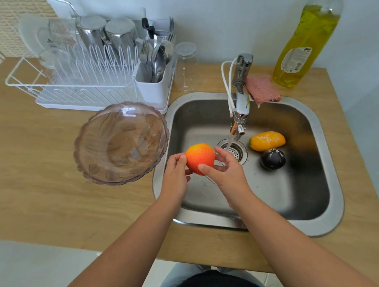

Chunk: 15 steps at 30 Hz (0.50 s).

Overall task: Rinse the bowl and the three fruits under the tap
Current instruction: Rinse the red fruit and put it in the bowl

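Observation:
An orange-red round fruit [200, 157] is held between my left hand [176, 172] and my right hand [225, 170] over the left part of the steel sink [327, 172], just left of the water stream. Water runs from the tap [241, 106] down to the drain. A yellow-orange mango-shaped fruit [267, 140] and a dark purple round fruit [272, 159] lie in the sink basin to the right of the drain. The tinted glass bowl [120, 143] sits on the wooden counter, left of the sink, its rim overlapping the sink's edge.
A white dish rack [86, 81] with glasses, steel cups and cutlery stands at the back left. An upturned clear glass [186, 66] stands beside it. A pink sponge [261, 89] and a yellow dish-soap bottle [305, 46] sit behind the sink.

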Each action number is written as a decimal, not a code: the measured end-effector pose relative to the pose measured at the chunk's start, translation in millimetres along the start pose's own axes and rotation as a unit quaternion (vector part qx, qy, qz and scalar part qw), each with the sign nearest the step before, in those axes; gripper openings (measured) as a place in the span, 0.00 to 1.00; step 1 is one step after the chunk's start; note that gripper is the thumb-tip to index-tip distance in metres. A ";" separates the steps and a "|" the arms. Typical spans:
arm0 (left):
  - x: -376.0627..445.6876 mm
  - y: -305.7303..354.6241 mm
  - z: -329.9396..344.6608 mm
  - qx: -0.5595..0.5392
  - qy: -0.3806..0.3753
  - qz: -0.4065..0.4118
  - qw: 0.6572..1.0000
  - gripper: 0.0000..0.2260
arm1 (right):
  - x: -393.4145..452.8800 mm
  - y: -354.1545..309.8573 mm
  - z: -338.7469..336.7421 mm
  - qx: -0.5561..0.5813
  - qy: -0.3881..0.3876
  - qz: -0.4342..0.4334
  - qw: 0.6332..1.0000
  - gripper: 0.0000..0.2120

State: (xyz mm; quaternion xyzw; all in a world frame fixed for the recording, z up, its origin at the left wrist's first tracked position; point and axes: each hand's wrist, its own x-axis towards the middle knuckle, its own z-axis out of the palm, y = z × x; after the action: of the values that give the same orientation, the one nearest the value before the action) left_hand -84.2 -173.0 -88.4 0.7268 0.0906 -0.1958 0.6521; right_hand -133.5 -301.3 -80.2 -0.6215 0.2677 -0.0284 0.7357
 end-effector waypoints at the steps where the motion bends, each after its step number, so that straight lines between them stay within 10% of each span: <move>1: -1.4 -0.5 -1.2 -0.007 0.001 0.000 1.000 0.10 | -0.5 -3.4 1.1 0.000 0.002 -0.010 1.000 0.33; 10: -15.5 0.0 -16.3 0.087 -0.073 0.019 0.993 0.08 | 20.4 -76.0 59.6 -0.031 -0.087 -0.118 0.989 0.30; 15: -25.7 -14.2 -32.5 0.506 -0.194 0.270 0.796 0.13 | 61.3 -95.7 127.0 -0.146 -0.217 -0.093 0.961 0.28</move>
State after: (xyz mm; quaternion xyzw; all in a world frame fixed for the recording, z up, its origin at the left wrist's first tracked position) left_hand -107.6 -135.9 -88.7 0.8948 -0.3499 -0.1665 0.2216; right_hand 1.2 -231.6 -2.5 -0.7354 0.0443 0.0781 0.6717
